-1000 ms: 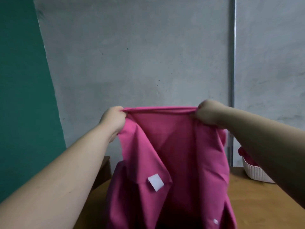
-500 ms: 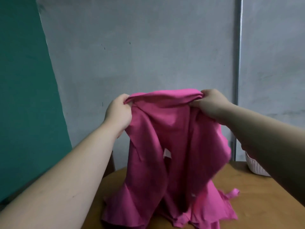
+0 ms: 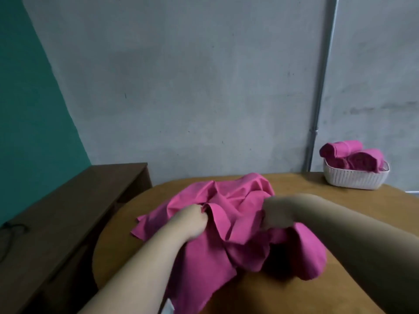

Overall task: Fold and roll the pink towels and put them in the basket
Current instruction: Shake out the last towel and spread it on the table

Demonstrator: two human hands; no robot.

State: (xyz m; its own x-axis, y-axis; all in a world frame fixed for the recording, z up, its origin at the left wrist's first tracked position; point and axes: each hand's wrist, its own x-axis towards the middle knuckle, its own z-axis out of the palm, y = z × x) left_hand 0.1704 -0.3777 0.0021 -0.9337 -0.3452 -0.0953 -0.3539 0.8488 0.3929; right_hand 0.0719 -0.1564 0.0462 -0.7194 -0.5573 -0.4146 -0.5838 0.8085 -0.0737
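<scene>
A: Where's the pink towel now?

B: Crumpled in a loose heap on the wooden surface, near the middle, with its near part draped towards the person. It looks thin, light and quite limp, and it holds no shape of its own, only soft ridges and creases.

A: And the hands?

B: The left grip is closed, pinching a raised fold near the centre of the heap. The right grip is blurred, but it looks curled onto the cloth at the right, where the fabric bunches and hangs below it.

A: Where would you take hold of it?

B: At an edge or two corners, I'd judge. Pinched mid-cloth, it will only sag and bunch. It won't slip or break, so a light pinch should do, then a pull outward to spread it flat before folding.

A: And where does it go afterwards?

B: Into the white basket at the far right of the surface, well apart from the heap. It already has rolled pink towels piled above its rim, so room looks tight.
</scene>
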